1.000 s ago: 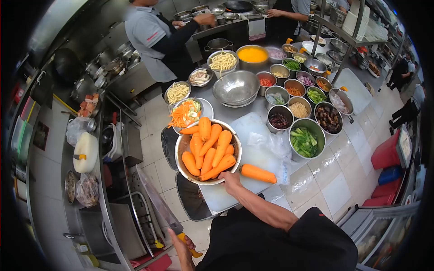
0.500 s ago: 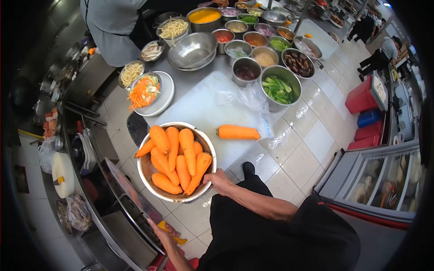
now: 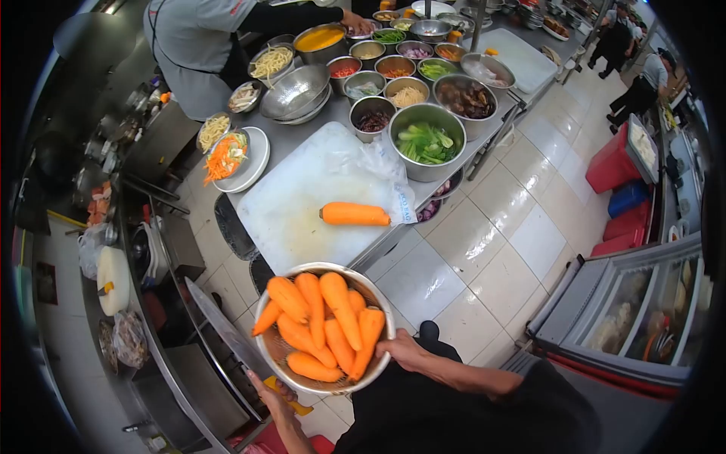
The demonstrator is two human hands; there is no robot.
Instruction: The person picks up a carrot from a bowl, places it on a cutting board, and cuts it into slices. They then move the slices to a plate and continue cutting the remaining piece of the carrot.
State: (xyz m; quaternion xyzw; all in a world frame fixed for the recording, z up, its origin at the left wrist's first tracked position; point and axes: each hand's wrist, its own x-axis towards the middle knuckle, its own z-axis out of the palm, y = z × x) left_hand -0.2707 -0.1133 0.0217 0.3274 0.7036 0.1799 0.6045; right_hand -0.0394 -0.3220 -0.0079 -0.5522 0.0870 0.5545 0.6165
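A round, light-rimmed basket (image 3: 388,321) of peeled carrots (image 3: 342,304) is held out in front of my body. My right hand (image 3: 407,352) is closed around its right rim. Below left of the basket, my left hand (image 3: 274,399) is wrapped round the yellow handle of a large knife (image 3: 227,325); the wide blade points up and left, partly behind the basket. One single carrot (image 3: 354,214) lies on the white cutting board (image 3: 291,200), beyond the basket. Beside that carrot, a crumpled clear plastic bag (image 3: 397,178) lies at the board's right edge.
Metal bowls of cut vegetables crowd the table, among them a pot of greens (image 3: 427,144). A plate (image 3: 253,163) sits left of the board. A co-worker (image 3: 193,57) reaches over the bowls. A glass-topped fridge (image 3: 620,310) is at right, shelving (image 3: 170,363) at left.
The basket, in my right hand, now sits lower in view and clear of the board's front edge. My view has shifted. The co-worker's arm now stretches over the bowls.
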